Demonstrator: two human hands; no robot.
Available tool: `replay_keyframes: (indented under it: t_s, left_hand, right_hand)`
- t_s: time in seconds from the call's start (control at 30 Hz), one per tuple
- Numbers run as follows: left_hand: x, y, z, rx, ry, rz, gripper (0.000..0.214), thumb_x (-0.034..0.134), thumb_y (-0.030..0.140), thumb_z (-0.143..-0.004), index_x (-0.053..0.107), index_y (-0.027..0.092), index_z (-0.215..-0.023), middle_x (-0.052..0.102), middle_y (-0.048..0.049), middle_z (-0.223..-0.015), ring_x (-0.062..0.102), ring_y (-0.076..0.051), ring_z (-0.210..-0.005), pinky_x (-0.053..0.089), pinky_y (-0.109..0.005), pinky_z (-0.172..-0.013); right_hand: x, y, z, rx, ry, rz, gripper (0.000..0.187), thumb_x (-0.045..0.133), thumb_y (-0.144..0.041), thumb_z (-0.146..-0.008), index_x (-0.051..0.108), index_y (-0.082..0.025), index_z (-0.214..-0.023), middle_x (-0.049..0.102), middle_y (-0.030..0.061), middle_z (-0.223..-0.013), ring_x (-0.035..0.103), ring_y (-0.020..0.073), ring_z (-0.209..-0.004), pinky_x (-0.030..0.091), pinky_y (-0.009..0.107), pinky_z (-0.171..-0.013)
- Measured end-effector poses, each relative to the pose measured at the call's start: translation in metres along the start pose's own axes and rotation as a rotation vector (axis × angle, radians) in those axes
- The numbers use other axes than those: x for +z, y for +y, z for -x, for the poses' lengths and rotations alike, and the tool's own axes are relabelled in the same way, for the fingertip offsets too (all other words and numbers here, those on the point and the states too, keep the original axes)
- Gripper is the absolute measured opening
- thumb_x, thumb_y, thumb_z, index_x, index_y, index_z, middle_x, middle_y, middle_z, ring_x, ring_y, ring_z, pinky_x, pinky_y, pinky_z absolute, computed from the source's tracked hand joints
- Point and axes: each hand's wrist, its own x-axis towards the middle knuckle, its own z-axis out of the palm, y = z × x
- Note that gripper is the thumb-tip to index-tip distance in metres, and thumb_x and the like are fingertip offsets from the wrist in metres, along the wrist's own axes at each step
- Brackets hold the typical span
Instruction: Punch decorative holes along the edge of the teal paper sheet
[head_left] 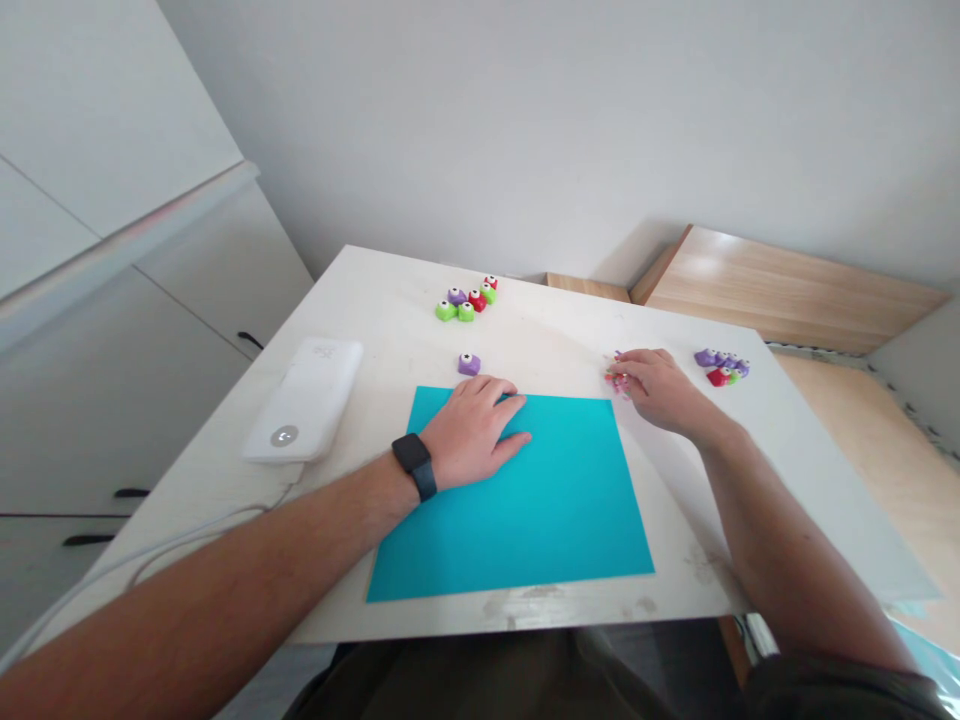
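Right of the frame's centre, the bits (616, 384) lie just left of my right grip (657, 388), narrow; whether it holds any, I cannot tell. My left grip (472, 432), spread on the sheet (525, 535), is farther.

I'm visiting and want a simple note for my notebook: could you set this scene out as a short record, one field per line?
Surface: white table
Left grip: resting on the upper left of the blue sheet
Left wrist: dark watch
Right grip: fingertips at the small colourful pieces; whether any is held cannot be told
Beyond left fingers: purple star-marked block
Far group: purple, red and green blocks
Right group: more such blocks
Left side: white device
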Motion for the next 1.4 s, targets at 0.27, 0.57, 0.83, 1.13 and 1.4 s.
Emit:
replay_keyframes:
  t_s: [0.27, 0.57, 0.83, 1.13, 1.4]
  left_hand:
    - [0.002, -0.001, 0.000, 0.003, 0.005, -0.004, 0.045, 0.059, 0.046, -0.100, 0.065, 0.017, -0.133, 0.062, -0.0142, -0.132, 0.055, -0.032, -0.121, 0.045, -0.052, -0.107]
    - [0.002, -0.001, 0.000, 0.019, 0.013, -0.009, 0.044, 0.058, 0.046, -0.101, 0.065, 0.016, -0.132, 0.063, -0.0145, -0.132, 0.056, -0.032, -0.122, 0.045, -0.052, -0.107]
    - [0.002, -0.002, -0.001, 0.027, 0.001, -0.010, 0.046, 0.057, 0.046, -0.101, 0.066, 0.013, -0.132, 0.062, -0.0147, -0.131, 0.056, -0.032, -0.121, 0.045, -0.052, -0.107]
    - [0.002, -0.002, 0.000, 0.022, -0.002, -0.008, 0.046, 0.057, 0.046, -0.101, 0.065, 0.014, -0.133, 0.062, -0.0151, -0.131, 0.055, -0.033, -0.121, 0.045, -0.053, -0.107]
    - [0.001, -0.002, -0.001, 0.017, -0.012, -0.007, 0.046, 0.057, 0.047, -0.101, 0.066, 0.013, -0.133, 0.062, -0.0148, -0.132, 0.055, -0.032, -0.122, 0.045, -0.053, -0.108]
  right_hand:
    - [-0.002, 0.015, 0.026, 0.150, 0.059, 0.001, 0.055, 0.059, -0.050, -0.097, 0.066, -0.015, -0.139, 0.068, 0.0192, -0.135, 0.061, 0.0364, -0.125, 0.044, 0.052, -0.109]
    - [0.022, 0.023, 0.007, 0.293, 0.045, -0.068, 0.047, 0.056, -0.054, -0.098, 0.075, -0.019, -0.124, 0.074, 0.0158, -0.114, 0.067, 0.0311, -0.108, 0.049, 0.043, -0.096]
    - [0.032, 0.027, -0.005, 0.365, 0.144, -0.117, 0.029, 0.060, -0.037, -0.095, 0.080, -0.022, -0.109, 0.077, 0.0089, -0.100, 0.068, 0.0237, -0.087, 0.047, 0.035, -0.079]
    - [0.027, 0.028, -0.003, 0.452, 0.318, -0.223, 0.026, 0.065, -0.033, -0.089, 0.080, -0.021, -0.107, 0.078, 0.0085, -0.098, 0.070, 0.0238, -0.087, 0.049, 0.036, -0.080]
    - [0.031, 0.025, -0.007, 0.436, 0.372, -0.322, 0.026, 0.069, -0.037, -0.088, 0.079, -0.022, -0.106, 0.080, 0.0062, -0.096, 0.071, 0.0215, -0.083, 0.052, 0.035, -0.079]
